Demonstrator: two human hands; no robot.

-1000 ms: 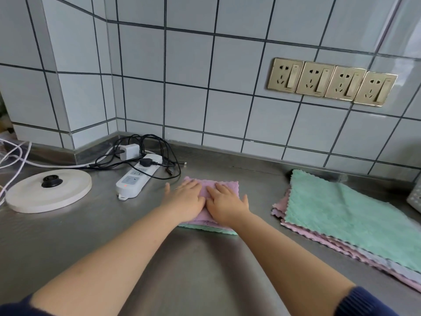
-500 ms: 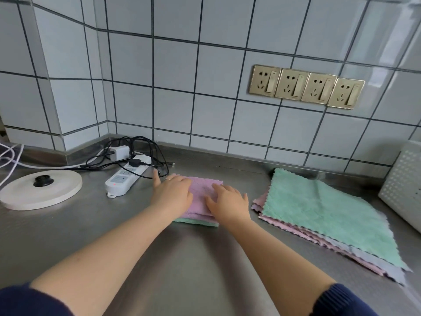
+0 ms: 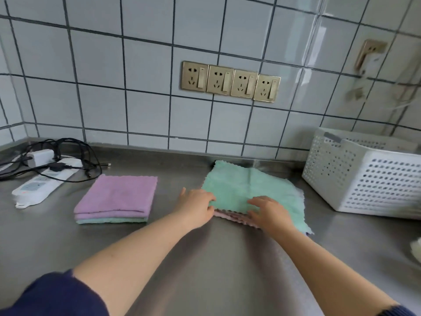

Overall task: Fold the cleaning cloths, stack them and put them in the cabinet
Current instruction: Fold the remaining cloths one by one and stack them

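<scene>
Now both hands, left [image 3: 197, 207] and right [image 3: 270, 213], grip spread, fingers flat on the green cloth [image 3: 250, 190].

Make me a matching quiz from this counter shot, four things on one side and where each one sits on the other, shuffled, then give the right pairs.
Things:
1. folded stack
2. green cloth
3. white basket
4. power strip

Places:
A. far right, by the wall
B. far left, among black cables
C. on top of the unfolded pile, under both hands
D. left of the hands, purple on top

Pairs: 1-D, 2-C, 3-A, 4-B
</scene>
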